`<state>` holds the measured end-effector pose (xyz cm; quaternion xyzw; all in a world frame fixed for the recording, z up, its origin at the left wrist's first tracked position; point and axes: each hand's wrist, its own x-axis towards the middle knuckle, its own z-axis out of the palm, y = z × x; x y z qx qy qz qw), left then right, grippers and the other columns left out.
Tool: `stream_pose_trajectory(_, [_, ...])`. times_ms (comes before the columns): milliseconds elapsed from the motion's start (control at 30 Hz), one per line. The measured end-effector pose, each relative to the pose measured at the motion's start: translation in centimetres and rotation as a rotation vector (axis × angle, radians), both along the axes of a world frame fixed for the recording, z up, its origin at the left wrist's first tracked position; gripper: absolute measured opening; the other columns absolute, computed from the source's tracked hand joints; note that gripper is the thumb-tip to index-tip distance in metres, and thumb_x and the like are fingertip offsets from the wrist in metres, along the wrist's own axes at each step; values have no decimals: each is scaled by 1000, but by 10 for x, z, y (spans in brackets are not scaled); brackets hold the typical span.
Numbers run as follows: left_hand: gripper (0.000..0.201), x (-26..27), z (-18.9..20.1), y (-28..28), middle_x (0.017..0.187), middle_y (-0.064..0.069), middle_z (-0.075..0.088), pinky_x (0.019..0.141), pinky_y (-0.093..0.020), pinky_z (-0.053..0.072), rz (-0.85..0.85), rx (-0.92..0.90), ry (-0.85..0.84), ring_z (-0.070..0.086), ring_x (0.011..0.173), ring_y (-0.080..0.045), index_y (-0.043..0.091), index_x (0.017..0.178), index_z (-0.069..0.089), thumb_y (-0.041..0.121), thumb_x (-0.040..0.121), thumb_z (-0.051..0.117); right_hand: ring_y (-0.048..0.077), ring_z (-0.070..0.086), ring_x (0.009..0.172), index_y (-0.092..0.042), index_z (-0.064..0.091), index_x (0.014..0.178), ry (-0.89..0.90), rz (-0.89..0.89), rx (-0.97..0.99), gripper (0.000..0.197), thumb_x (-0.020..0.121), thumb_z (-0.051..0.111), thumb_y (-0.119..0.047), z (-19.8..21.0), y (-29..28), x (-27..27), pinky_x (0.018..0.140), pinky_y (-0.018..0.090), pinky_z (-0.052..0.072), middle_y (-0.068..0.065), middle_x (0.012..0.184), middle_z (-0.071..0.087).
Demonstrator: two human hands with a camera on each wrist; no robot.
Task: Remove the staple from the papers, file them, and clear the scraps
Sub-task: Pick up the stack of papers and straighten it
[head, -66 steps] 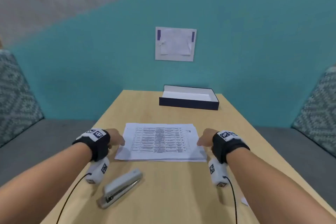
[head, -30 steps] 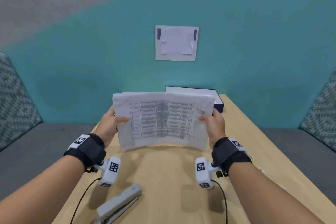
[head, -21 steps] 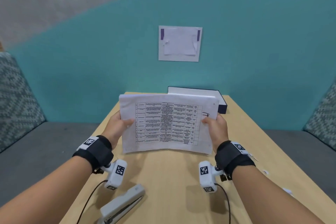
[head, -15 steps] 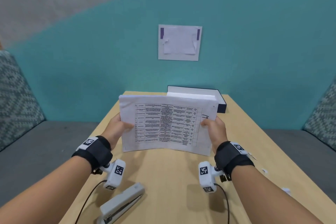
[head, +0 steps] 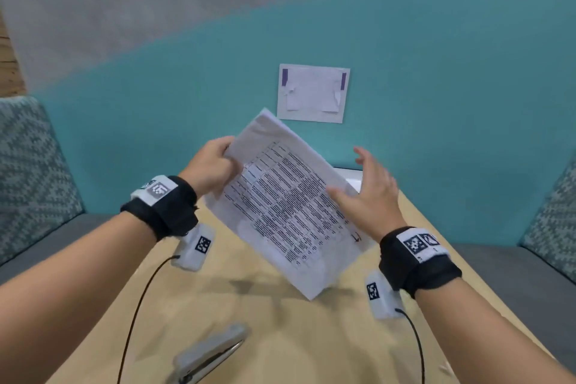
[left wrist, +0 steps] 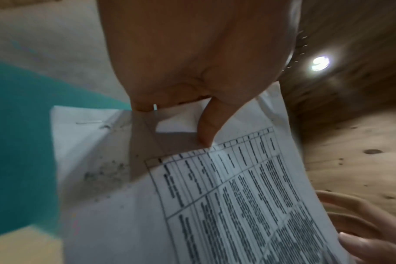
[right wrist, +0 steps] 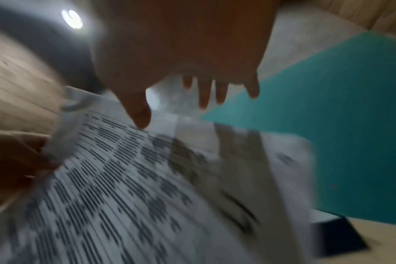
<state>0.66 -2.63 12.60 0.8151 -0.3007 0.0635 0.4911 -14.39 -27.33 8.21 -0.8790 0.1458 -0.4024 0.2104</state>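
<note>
The stapled papers (head: 290, 206), white sheets printed with a table, hang tilted above the wooden table. My left hand (head: 226, 159) pinches their upper left edge, with the thumb (left wrist: 206, 128) on the printed face. A thin metal staple (left wrist: 88, 122) sits near the top corner, left of that thumb. My right hand (head: 358, 178) is at the papers' right edge with its fingers (right wrist: 203, 92) spread and straight. Its thumb (right wrist: 140, 114) looks to be touching the sheet, though the right wrist view is blurred.
A grey stapler (head: 208, 355) lies near the front edge of the wooden table (head: 280, 321). A dark open box (right wrist: 341, 237) stands at the far end, mostly hidden behind my right hand. A small white scrap (head: 444, 368) lies front right. Patterned cushions flank the table.
The papers have swung from level to a steep tilt, left end up. My right hand has let go of the right edge and spread open. My left hand has risen.
</note>
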Motion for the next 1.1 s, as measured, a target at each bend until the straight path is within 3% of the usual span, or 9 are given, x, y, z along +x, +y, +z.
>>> stream_pose_trajectory(100, [16,-15,32,-11,79,-6,63,62,-35,49,-66,117,-119,57,73,-20,11,85,61,-2,81,53,15,64,94,-28,58,119,113,288,211,35,85,68,-31,31,11,-5,80,32,50,-5,105,68])
stream_pose_trajectory(200, [26,-27,49,-19,75,0,55,60,-28,44,-65,175,-226,53,72,-23,21,72,49,0,85,56,13,57,67,-26,66,87,61,397,296,14,96,58,-19,38,19,-8,64,29,45,-8,76,64])
stream_pose_trajectory(267, [18,-31,50,-22,92,-1,62,73,-31,49,26,148,-300,59,88,-26,28,86,53,16,84,67,17,65,81,-25,70,95,-37,403,400,17,98,56,-15,33,20,-8,77,35,52,-6,88,71])
stream_pose_trajectory(333, [65,-26,39,-24,132,-3,57,105,-44,42,213,57,-326,52,123,-26,31,128,47,38,72,80,17,68,100,-18,67,116,-127,404,530,22,99,55,-12,27,18,-8,94,40,53,-2,106,73])
stream_pose_trajectory(433, [123,-20,11,-23,155,-8,36,117,-49,30,122,-304,133,38,140,-26,25,152,22,32,53,95,14,66,109,-14,64,125,-209,406,678,27,100,55,-13,15,14,-8,101,38,49,-2,114,72])
stream_pose_trajectory(533, [82,-23,-11,-20,126,-13,66,98,-42,47,-148,-381,523,61,115,-28,-1,134,52,19,63,89,10,66,105,-19,64,120,-254,413,757,23,100,56,-13,8,18,-9,101,35,49,-7,110,71])
stream_pose_trajectory(667, [23,-38,-28,-31,106,-5,76,90,-35,56,-83,-514,366,71,95,-20,5,112,69,0,90,69,9,65,104,-19,62,123,-310,384,773,23,102,52,-16,-5,30,-8,97,31,49,-5,112,70])
stream_pose_trajectory(800, [26,-42,-45,-40,106,4,76,89,-31,54,-74,-561,335,72,97,-14,21,106,68,-1,92,65,10,66,102,-25,62,113,-328,338,845,20,100,54,-12,-22,32,-2,92,30,51,-7,109,70])
stream_pose_trajectory(1100, [38,-36,-71,-40,124,-2,72,98,-41,52,-100,-441,441,68,112,-21,14,130,62,1,94,62,17,66,101,-13,63,118,-139,282,896,30,91,61,1,-48,23,3,91,33,51,-1,108,70])
